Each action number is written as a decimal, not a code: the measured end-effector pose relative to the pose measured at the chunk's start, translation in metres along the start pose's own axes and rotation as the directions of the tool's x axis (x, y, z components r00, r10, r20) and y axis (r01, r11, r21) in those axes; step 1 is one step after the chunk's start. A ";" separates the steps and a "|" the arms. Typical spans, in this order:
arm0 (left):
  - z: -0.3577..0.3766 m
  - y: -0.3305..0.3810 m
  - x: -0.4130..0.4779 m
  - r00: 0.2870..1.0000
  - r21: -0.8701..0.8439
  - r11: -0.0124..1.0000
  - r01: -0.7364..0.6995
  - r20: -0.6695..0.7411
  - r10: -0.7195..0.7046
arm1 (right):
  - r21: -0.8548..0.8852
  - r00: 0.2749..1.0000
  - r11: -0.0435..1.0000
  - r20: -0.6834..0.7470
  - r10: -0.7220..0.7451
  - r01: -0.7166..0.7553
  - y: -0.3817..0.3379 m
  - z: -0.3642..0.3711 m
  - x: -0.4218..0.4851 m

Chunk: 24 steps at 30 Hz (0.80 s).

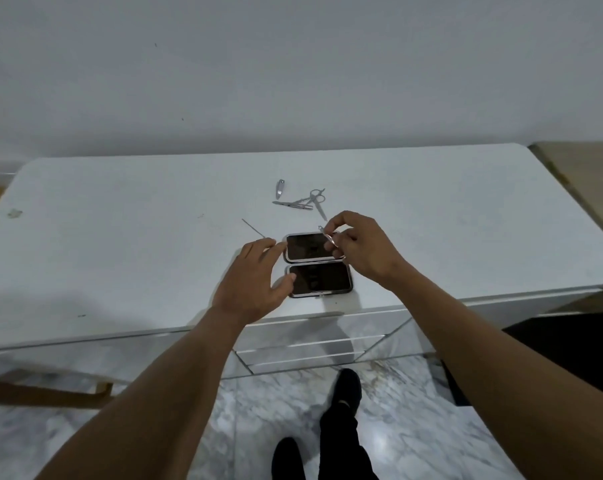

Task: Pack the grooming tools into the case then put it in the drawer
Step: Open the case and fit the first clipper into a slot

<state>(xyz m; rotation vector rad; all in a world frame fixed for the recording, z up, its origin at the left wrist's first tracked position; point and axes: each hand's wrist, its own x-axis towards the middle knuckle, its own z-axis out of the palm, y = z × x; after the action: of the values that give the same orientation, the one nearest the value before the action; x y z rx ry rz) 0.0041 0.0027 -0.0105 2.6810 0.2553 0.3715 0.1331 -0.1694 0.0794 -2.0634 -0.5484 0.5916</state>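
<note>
A small black case (319, 279) with a metal rim lies open flat near the front edge of the white dresser top, its two halves one behind the other. My left hand (255, 282) rests at the case's left side, fingertips touching both halves. My right hand (357, 245) pinches a small metal tool with a ring handle (329, 239) over the far half's right end. Behind the case lie a nail clipper (280, 188), small scissors (318, 199) crossed with flat tweezers (291, 204), and a thin metal pick (253, 227).
The white dresser top (120, 244) meets a plain wall behind. Closed mirrored drawers (314, 344) sit below the front edge, right under the case. The floor is grey marble. My dark-trousered legs and shoes (345, 386) stand in front. A wooden piece shows at lower left.
</note>
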 end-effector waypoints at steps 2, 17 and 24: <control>0.000 0.000 0.000 1.000 -0.005 1.000 0.005 0.000 -0.005 | 0.091 0.998 0.995 0.042 0.049 -0.052 -0.003 -0.004 -0.001; 0.002 -0.003 -0.001 1.000 -0.035 0.999 0.009 -0.014 -0.009 | -0.452 0.987 0.882 0.137 -0.080 0.134 0.019 -0.011 -0.012; 0.002 -0.008 -0.003 1.000 -0.057 0.998 0.008 0.023 -0.007 | -0.564 0.975 0.798 0.175 -0.136 0.213 0.024 0.000 -0.019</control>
<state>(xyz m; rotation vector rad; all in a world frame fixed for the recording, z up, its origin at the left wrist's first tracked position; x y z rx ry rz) 0.0013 0.0081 -0.0161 2.6256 0.2440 0.3400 0.1220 -0.1929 0.0629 -2.5152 -1.0954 0.4807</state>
